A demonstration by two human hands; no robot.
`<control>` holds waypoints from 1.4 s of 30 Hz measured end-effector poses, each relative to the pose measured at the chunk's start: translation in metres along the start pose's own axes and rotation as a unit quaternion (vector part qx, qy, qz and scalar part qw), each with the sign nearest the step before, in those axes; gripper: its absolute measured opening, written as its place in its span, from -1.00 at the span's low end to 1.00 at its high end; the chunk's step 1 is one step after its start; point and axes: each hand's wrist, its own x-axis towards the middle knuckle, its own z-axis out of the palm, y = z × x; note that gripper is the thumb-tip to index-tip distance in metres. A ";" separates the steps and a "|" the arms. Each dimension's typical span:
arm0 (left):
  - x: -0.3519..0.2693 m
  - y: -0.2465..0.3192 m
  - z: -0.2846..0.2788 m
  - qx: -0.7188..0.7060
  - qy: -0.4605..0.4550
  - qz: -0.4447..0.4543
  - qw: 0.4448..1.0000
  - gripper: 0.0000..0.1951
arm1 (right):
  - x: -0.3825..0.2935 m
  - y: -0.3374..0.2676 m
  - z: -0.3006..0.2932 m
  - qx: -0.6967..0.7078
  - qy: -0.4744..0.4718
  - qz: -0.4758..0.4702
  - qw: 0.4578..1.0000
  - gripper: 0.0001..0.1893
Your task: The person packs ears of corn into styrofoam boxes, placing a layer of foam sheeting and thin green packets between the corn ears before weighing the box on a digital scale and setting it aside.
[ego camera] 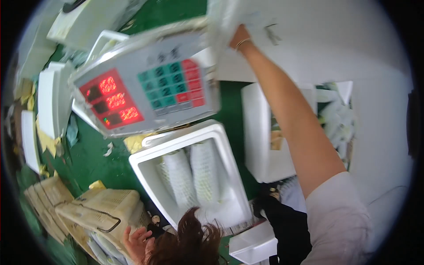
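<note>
My right arm stretches up to the top, where my right hand [240,37], with a thin bracelet at the wrist, reaches at whitish plastic film [225,20]; its fingers are mostly hidden. Near the bottom left, my left hand [137,241] is raised with fingers apart and nothing visible in it, beside dark hair. Between the hands, a white foam box [134,159] holds long, pale green items [205,172] in white net-like wrapping. Above this box is a grey scale display [145,89] with lit red digits and a keypad, wrapped in clear film.
Beige plastic crates [109,202] stand at lower left, one with more pale wrapped items. White foam boxes [54,99] lie at left on the green floor [89,162]. Another foam box [256,132] stands beneath my right arm, near a large white surface [377,126].
</note>
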 end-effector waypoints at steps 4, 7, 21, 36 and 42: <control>0.013 0.062 0.042 -0.238 0.196 -0.237 0.921 -0.56 | 0.061 0.003 0.037 0.096 0.086 0.099 0.987 -0.05; -0.012 0.030 -0.025 0.010 0.009 -0.060 0.998 -0.41 | -0.001 -0.027 0.053 0.229 0.014 0.102 0.968 -0.06; -0.027 0.000 0.053 0.122 -0.138 0.038 0.982 -0.49 | -0.446 -0.009 -0.229 0.355 -0.360 -0.223 0.833 -0.27; -0.048 -0.026 0.118 0.296 -0.047 0.296 0.907 -0.63 | -0.548 -0.012 -0.153 0.399 -0.191 -0.147 0.885 -0.43; -0.087 -0.001 0.211 0.351 -0.116 0.415 0.832 -0.70 | -0.601 0.344 -0.087 -0.018 0.002 0.244 0.970 -0.42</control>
